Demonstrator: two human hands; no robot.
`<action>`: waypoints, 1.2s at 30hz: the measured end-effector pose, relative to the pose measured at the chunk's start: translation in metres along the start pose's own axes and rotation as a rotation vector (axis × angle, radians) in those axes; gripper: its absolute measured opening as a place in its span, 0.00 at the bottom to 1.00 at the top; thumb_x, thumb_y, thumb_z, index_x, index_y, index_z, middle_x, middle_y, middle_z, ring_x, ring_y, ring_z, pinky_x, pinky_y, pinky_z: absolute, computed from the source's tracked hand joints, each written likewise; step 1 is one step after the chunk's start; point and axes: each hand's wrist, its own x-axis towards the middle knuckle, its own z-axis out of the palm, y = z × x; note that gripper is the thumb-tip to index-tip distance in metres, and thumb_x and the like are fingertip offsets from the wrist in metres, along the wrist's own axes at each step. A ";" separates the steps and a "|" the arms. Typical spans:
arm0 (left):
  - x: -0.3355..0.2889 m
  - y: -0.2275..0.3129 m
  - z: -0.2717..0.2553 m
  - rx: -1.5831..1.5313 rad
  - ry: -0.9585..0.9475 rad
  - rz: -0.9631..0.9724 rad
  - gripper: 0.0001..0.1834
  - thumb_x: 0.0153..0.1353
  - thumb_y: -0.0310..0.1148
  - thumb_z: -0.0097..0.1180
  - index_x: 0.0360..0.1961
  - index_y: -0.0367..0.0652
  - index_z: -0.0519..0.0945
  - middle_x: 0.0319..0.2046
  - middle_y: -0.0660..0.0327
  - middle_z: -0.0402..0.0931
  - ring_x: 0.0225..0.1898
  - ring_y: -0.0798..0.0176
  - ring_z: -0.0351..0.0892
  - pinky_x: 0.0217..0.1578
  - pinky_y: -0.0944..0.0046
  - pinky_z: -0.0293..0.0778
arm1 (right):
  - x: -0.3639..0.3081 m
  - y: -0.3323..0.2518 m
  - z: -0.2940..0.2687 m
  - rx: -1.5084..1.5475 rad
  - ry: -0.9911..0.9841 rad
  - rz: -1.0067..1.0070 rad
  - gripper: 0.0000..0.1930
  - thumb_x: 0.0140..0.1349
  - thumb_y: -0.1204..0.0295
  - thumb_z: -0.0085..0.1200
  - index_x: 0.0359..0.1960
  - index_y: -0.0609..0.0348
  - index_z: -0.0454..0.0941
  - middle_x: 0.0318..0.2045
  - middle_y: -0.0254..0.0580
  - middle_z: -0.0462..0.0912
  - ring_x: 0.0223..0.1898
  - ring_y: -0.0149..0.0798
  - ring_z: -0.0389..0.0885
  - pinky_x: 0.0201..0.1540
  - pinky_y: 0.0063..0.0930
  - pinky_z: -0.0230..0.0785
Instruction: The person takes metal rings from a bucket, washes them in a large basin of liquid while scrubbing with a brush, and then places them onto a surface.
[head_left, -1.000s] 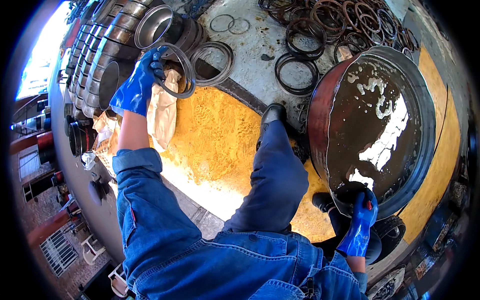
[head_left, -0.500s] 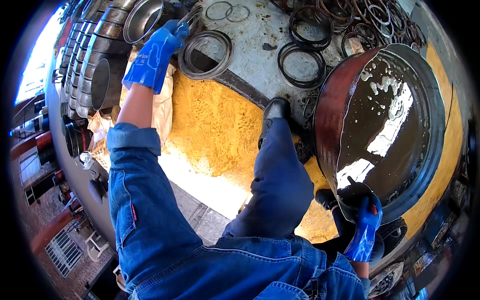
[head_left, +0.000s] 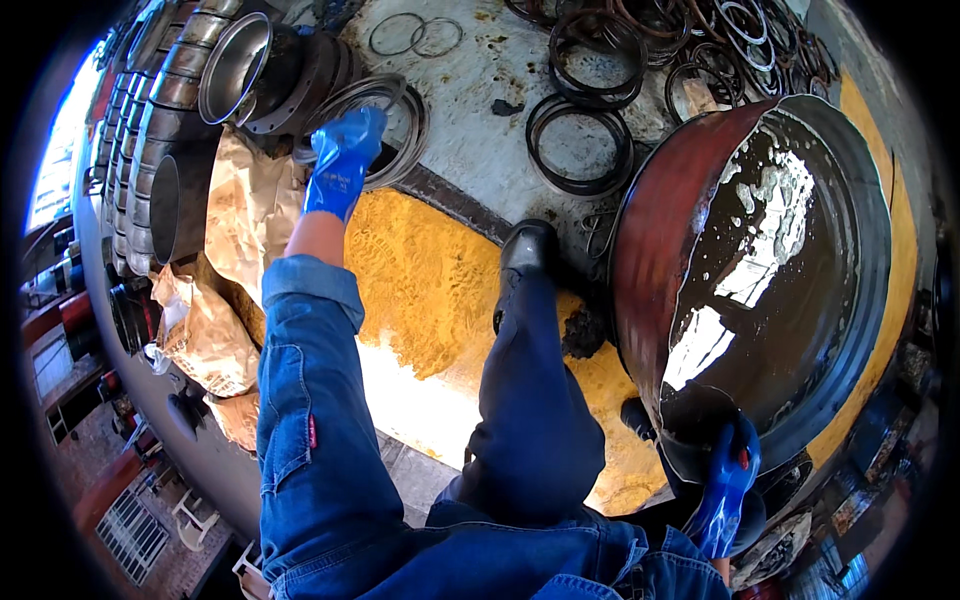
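My left hand (head_left: 347,150), in a blue rubber glove, is closed on several thin metal rings (head_left: 335,108). It rests over a coil of similar rings (head_left: 408,140) on the floor. My right hand (head_left: 735,465), gloved the same way, is closed at the near rim of a large cut-down drum (head_left: 640,250). A small red spot shows among its fingers; what they hold, if anything, I cannot make out. Dark, shiny liquid (head_left: 775,320) fills much of the drum, with bright reflections and pale patches on its surface.
My boot (head_left: 527,245) stands at the yellow floor area (head_left: 400,270). Dark rings (head_left: 578,145) lie ahead, with more heaped behind them. On the left are stacked metal cylinders (head_left: 165,125), a metal bowl (head_left: 235,70) and crumpled brown paper bags (head_left: 250,200).
My left hand has come down and nearer, bringing the rings it holds onto the coil on the floor. My right hand stays at the drum's rim. The whole view has shifted slightly.
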 end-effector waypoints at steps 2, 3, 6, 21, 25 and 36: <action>-0.015 0.006 0.008 -0.002 -0.072 -0.016 0.16 0.69 0.49 0.47 0.47 0.58 0.83 0.46 0.52 0.85 0.49 0.45 0.85 0.47 0.44 0.80 | 0.000 0.000 0.000 -0.018 -0.001 0.018 0.15 0.70 0.67 0.57 0.52 0.63 0.83 0.48 0.50 0.87 0.50 0.45 0.85 0.57 0.35 0.74; -0.022 0.009 0.012 0.000 -0.093 -0.039 0.15 0.68 0.45 0.48 0.47 0.58 0.84 0.47 0.54 0.85 0.50 0.47 0.85 0.47 0.46 0.80 | 0.000 0.001 0.000 -0.029 -0.001 0.027 0.15 0.70 0.67 0.57 0.52 0.63 0.82 0.48 0.50 0.87 0.50 0.45 0.85 0.57 0.35 0.74; -0.029 0.012 0.022 -0.147 -0.149 -0.097 0.14 0.68 0.40 0.49 0.47 0.57 0.85 0.48 0.56 0.85 0.52 0.49 0.84 0.51 0.47 0.80 | -0.002 0.007 0.001 -0.033 0.007 0.031 0.14 0.70 0.68 0.57 0.52 0.63 0.82 0.48 0.49 0.86 0.50 0.45 0.85 0.57 0.36 0.74; -0.025 0.014 0.023 -0.236 -0.445 -0.082 0.27 0.63 0.54 0.57 0.55 0.48 0.81 0.59 0.52 0.79 0.60 0.44 0.77 0.60 0.49 0.74 | 0.001 -0.009 -0.002 0.013 -0.078 0.058 0.15 0.70 0.70 0.56 0.54 0.66 0.80 0.49 0.49 0.86 0.51 0.41 0.83 0.58 0.34 0.73; -0.030 0.004 0.027 -0.137 -0.445 0.097 0.34 0.58 0.56 0.64 0.59 0.44 0.78 0.61 0.49 0.76 0.62 0.46 0.75 0.62 0.50 0.72 | 0.002 -0.002 -0.002 -0.045 -0.072 0.026 0.15 0.70 0.70 0.56 0.54 0.66 0.81 0.49 0.49 0.86 0.51 0.42 0.83 0.58 0.34 0.73; -0.020 -0.001 0.089 -1.292 -0.499 -0.813 0.23 0.62 0.43 0.66 0.55 0.45 0.81 0.58 0.54 0.79 0.58 0.51 0.79 0.57 0.55 0.76 | 0.003 0.006 -0.001 -0.105 -0.103 0.085 0.16 0.69 0.68 0.58 0.53 0.67 0.81 0.49 0.50 0.86 0.51 0.43 0.84 0.58 0.34 0.72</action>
